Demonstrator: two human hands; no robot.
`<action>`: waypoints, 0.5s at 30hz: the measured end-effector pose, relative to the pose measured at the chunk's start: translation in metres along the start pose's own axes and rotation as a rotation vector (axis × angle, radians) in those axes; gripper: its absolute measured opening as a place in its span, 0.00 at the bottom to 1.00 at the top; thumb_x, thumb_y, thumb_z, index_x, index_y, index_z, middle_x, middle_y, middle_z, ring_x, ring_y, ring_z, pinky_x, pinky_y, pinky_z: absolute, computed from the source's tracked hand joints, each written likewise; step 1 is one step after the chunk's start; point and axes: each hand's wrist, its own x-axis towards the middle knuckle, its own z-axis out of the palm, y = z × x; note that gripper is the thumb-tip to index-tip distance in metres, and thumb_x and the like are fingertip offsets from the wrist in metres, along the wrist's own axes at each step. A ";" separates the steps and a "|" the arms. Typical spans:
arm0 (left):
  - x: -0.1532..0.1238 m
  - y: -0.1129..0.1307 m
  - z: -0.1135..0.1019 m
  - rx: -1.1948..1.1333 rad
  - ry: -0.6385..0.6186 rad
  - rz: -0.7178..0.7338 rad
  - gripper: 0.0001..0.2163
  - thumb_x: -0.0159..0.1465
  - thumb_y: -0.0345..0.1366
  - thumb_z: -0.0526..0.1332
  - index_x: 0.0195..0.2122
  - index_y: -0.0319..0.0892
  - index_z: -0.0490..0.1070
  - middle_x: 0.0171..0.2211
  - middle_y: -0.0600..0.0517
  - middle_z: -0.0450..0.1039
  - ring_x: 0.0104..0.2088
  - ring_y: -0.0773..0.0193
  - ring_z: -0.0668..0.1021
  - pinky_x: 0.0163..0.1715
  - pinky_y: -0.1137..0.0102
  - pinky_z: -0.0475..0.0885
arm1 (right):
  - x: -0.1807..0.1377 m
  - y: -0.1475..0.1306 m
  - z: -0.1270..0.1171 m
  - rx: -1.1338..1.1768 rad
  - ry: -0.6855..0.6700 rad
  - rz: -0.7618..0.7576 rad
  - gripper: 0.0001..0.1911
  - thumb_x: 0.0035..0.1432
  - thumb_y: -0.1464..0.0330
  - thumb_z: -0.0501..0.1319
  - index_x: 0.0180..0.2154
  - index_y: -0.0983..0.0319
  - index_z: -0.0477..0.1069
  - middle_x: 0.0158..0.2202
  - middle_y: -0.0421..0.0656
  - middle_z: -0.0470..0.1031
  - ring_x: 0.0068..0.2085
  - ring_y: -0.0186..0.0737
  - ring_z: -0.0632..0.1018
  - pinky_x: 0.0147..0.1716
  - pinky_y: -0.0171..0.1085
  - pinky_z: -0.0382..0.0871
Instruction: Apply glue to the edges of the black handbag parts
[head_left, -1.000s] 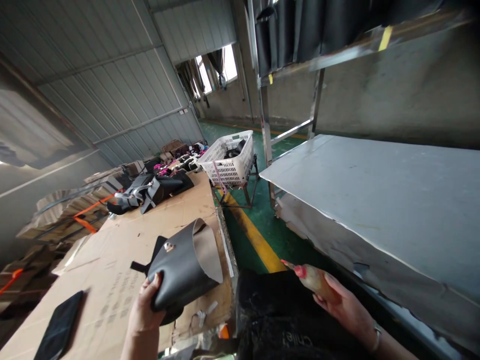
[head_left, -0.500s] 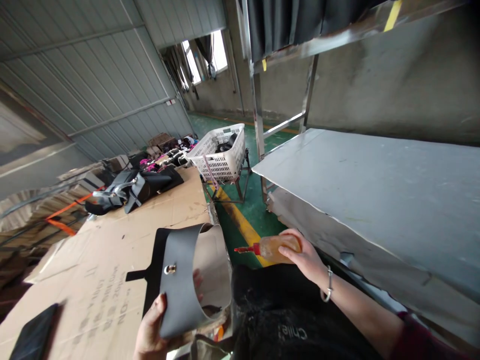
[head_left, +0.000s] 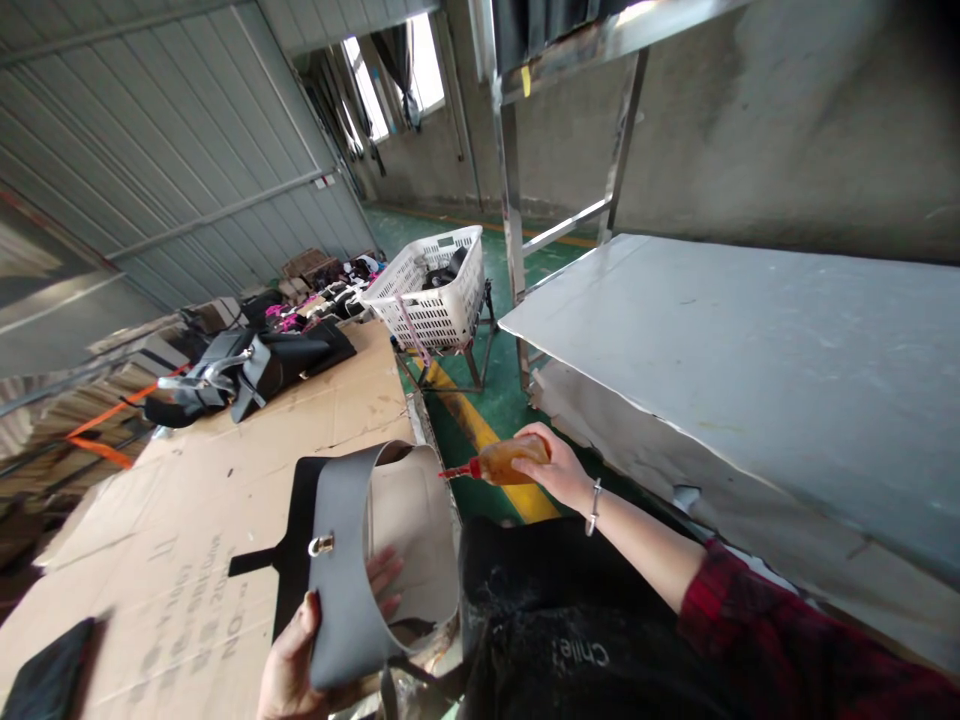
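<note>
A grey handbag (head_left: pixel 341 570) with a metal clasp stands at the near edge of the cardboard-covered table, its wide opening turned toward me. My left hand (head_left: pixel 292 650) grips it, thumb on the outer front panel and fingers showing inside the opening. A black strip with a narrow tab (head_left: pixel 259 562) juts out on its left side. Wrapped round a squeeze bottle (head_left: pixel 499 462) of amber liquid is my right hand (head_left: pixel 551 468). The bottle lies nearly level, and its red nozzle points left at the rim of the bag's opening; whether it touches cannot be told.
Grey and black bag pieces (head_left: pixel 240 375) lie at the far end of the cardboard (head_left: pixel 187 530). A black flat object (head_left: pixel 49 665) rests at the near left. Beyond is a white basket (head_left: pixel 431 300) on a metal stand. A grey-topped table (head_left: pixel 712 340) stands right.
My right hand has brought the bottle leftward and slightly up, so its nozzle is now close to the bag's opening. The bag stays in my left hand, and the view has shifted a little.
</note>
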 end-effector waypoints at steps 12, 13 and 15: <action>0.001 -0.001 0.002 0.075 0.013 0.011 0.34 0.54 0.56 0.69 0.56 0.38 0.75 0.65 0.38 0.65 0.69 0.38 0.56 0.62 0.50 0.64 | 0.005 0.012 -0.005 0.034 -0.062 0.054 0.22 0.45 0.53 0.69 0.37 0.57 0.67 0.31 0.37 0.72 0.35 0.42 0.73 0.36 0.40 0.68; 0.001 -0.001 0.003 0.072 0.025 0.015 0.34 0.54 0.56 0.69 0.56 0.38 0.75 0.65 0.37 0.65 0.69 0.38 0.57 0.61 0.50 0.65 | 0.005 0.013 -0.005 0.039 -0.068 0.054 0.22 0.45 0.53 0.69 0.37 0.57 0.67 0.31 0.37 0.72 0.35 0.42 0.73 0.36 0.39 0.68; 0.001 -0.001 0.005 0.076 0.051 0.015 0.35 0.52 0.56 0.70 0.56 0.37 0.75 0.65 0.36 0.64 0.69 0.38 0.57 0.60 0.51 0.67 | 0.003 0.015 -0.005 0.049 -0.076 0.055 0.22 0.45 0.52 0.70 0.36 0.57 0.67 0.30 0.37 0.71 0.34 0.42 0.72 0.35 0.39 0.66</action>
